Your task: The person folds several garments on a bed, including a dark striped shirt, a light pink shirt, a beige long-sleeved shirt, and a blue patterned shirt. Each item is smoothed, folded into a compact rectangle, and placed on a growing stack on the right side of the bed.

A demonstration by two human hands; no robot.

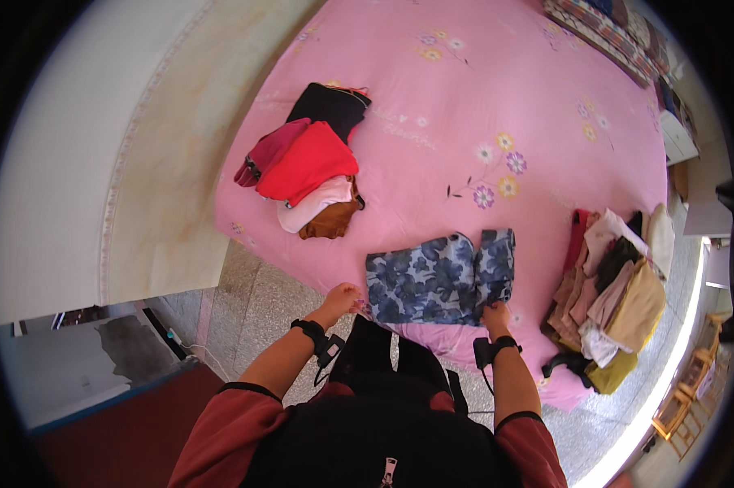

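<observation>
A blue-grey floral garment [420,280] lies flat near the front edge of a bed with a pink flowered sheet [440,210]. Its right end is turned over into a narrower folded strip [495,262]. At the lower right corner of that strip, my right hand [496,318] grips the cloth. My left hand [344,299] is just beyond the garment's left edge, over the rim of the bed, with fingers slightly bent and nothing seen in them. Both wrists wear black straps with small boxes.
Stacked folded clothes, a red one [312,161] among them, sit on the bed's left side. A looser heap of clothes [611,287] lies at the right edge. Folded patterned bedding [611,36] is at the far right. Wooden chairs [687,390] stand beyond the bed.
</observation>
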